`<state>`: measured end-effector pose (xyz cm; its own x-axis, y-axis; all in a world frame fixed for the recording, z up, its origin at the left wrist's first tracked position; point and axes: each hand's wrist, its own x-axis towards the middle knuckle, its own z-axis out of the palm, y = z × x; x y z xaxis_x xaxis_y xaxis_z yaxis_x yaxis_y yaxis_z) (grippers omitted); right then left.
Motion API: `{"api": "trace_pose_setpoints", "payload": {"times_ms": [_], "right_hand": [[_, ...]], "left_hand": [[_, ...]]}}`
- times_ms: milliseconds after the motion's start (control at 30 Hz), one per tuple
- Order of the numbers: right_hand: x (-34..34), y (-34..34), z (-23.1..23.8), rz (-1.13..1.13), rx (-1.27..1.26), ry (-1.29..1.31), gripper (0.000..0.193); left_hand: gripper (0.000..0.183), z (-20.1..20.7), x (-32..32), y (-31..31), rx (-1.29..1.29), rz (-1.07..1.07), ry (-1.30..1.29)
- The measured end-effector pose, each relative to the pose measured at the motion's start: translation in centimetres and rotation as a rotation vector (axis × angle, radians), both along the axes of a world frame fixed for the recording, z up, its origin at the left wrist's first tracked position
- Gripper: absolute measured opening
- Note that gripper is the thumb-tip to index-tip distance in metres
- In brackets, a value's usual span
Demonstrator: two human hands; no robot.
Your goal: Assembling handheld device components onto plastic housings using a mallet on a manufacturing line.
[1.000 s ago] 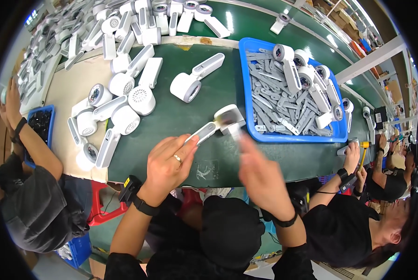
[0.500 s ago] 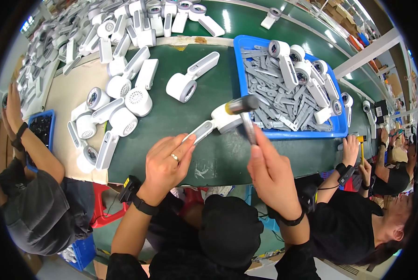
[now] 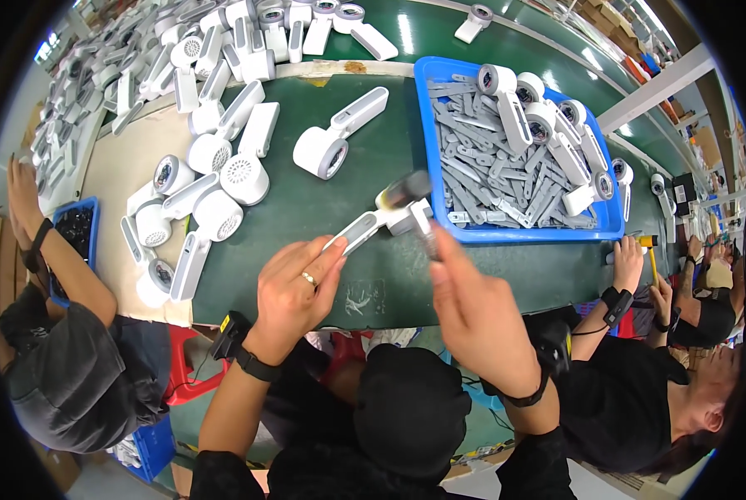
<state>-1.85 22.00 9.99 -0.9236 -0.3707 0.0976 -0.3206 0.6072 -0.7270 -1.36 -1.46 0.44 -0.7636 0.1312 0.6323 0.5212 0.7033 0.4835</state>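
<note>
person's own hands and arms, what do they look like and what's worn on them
The left hand is ungloved, with a shiny ring and a black wristband; the right hand, also ungloved, has a black band at its wrist. The black sleeves are short.

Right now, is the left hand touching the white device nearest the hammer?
Touching. The head view shows the left hand with its fingers against the near end of that white device.

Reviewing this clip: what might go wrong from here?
The blurred hammer in the right hand could glance off the white device and strike the left hand gripping its handle. A hard blow might also knock the device loose, since only that hand seems to steady it.
</note>
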Motion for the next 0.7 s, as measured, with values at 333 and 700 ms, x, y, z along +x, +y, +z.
{"api": "trace_pose_setpoints", "payload": {"times_ms": [333,700], "right_hand": [[-0.1,0.2,0.8,-0.036,0.062,0.038,0.048],[0.7,-0.1,-1.6,-0.098,-0.107,0.041,0.047]], "left_hand": [[0.036,0.2,-0.1,0.2,-0.007,-0.002,0.016],[0.036,0.4,-0.3,0.5,0.005,-0.013,0.004]]}}
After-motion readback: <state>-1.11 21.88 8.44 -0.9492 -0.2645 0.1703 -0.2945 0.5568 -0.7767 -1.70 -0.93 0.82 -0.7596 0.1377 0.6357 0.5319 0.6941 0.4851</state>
